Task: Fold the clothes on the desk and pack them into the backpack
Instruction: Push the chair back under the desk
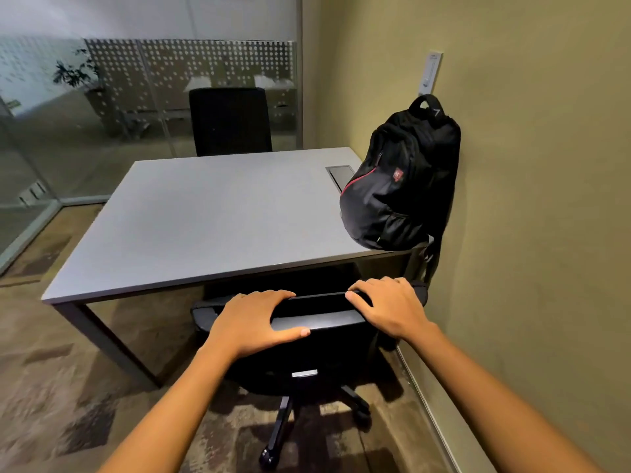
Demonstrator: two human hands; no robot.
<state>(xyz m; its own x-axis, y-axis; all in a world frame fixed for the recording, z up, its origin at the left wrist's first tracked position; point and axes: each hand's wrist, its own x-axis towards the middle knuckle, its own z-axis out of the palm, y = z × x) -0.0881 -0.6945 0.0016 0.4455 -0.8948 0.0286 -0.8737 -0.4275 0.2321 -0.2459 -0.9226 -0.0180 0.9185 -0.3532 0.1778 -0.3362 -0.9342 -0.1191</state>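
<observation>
A black backpack [399, 179] with a red stripe stands upright at the right end of the grey desk [211, 216], leaning on the wall. I see no clothes on the desk top. Both my hands hold the top edge of the black office chair's backrest [321, 319] in front of the desk. My left hand [256, 319] grips it with fingers over the front and thumb behind. My right hand [389, 305] curls over the right part of the same edge.
A second black chair [230, 121] stands behind the desk's far side. A cable hatch [339, 174] is set into the desk beside the backpack. A glass partition runs along the left and back; the green wall [529, 233] is close on the right.
</observation>
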